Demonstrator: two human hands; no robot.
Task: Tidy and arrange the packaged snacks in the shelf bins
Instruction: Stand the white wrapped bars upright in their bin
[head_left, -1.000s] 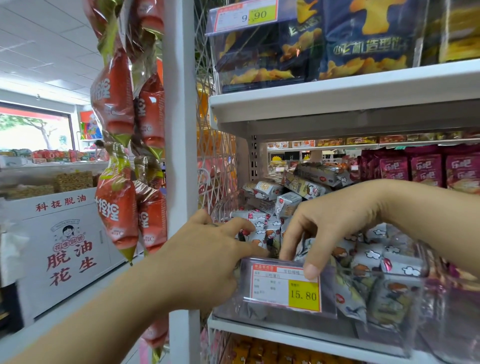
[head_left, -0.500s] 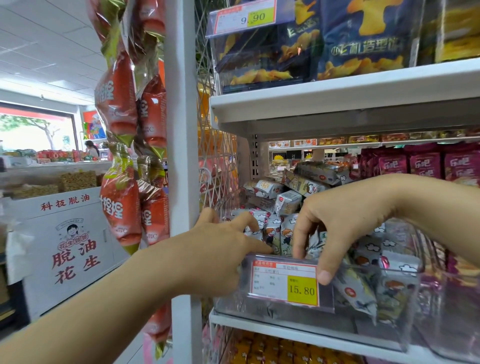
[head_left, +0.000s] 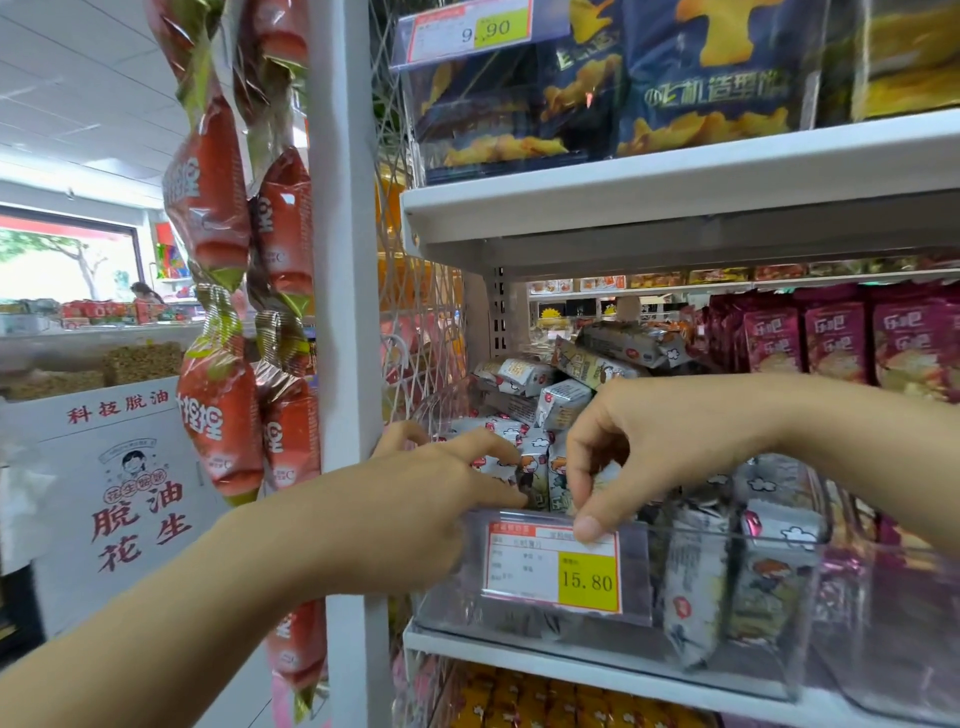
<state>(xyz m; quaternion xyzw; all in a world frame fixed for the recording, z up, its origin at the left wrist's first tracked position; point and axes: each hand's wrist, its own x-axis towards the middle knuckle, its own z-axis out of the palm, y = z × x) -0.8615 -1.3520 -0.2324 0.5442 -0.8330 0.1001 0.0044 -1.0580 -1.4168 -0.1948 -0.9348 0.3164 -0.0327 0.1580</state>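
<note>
A clear plastic bin (head_left: 727, 535) with a yellow 15.80 price tag stands on the middle shelf, full of small white snack packets (head_left: 535, 473). Some packets stand upright at the front and others lie piled at the back. My left hand (head_left: 431, 499) is at the bin's front left corner. Its index finger and thumb are stretched out and touch the front packets. My right hand (head_left: 639, 452) pinches the bin's front wall, thumb outside on the tag's top edge, fingers curled inside against the packets.
Maroon snack bags (head_left: 831, 338) fill the bin to the right. Blue chip bags (head_left: 701, 78) sit on the shelf above (head_left: 675, 176). Red packets (head_left: 218, 405) hang beside the white upright post (head_left: 348, 312). Orange packs (head_left: 519, 701) lie on the shelf below.
My right hand has shifted left and up along the bin's front, its thumb now on the tag's top edge. My left index finger has stretched further in, and the front packets stand more upright.
</note>
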